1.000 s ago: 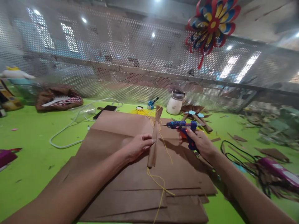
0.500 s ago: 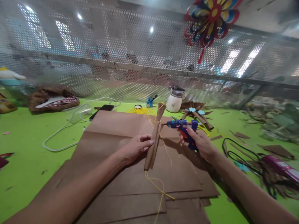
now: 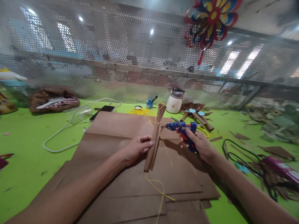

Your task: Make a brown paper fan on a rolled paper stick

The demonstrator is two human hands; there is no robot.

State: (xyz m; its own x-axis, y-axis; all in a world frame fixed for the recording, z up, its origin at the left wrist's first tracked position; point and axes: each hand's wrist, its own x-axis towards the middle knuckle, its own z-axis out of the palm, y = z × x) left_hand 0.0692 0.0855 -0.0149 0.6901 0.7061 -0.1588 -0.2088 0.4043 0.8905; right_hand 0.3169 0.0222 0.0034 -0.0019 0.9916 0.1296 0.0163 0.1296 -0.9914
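My left hand (image 3: 137, 148) pinches a rolled brown paper tube (image 3: 153, 149) near its middle. Its fringed upper end (image 3: 161, 112) fans out, and a loose paper flap runs down the right side. Yellow string (image 3: 161, 189) trails from the bottom of the tube, and another strand hangs beside it. In my right hand (image 3: 201, 144) is a blue hot glue gun (image 3: 183, 127), its nozzle pointing left at the flap's edge, close to the tube; whether it touches I cannot tell. Sheets of brown paper (image 3: 112, 158) lie under both hands.
Behind the paper stand a white jar (image 3: 174, 102) and a small blue pot (image 3: 149, 104) near tangled yellow string (image 3: 141, 112). Finished-looking paper rolls (image 3: 203, 121) lie right of the jar. A phone (image 3: 106, 109) and white cable (image 3: 52, 151) are left; a black cord (image 3: 230, 154) lies right.
The glue gun's nozzle has shifted slightly down along the flap's edge. My left hand keeps the same hold on the paper tube.
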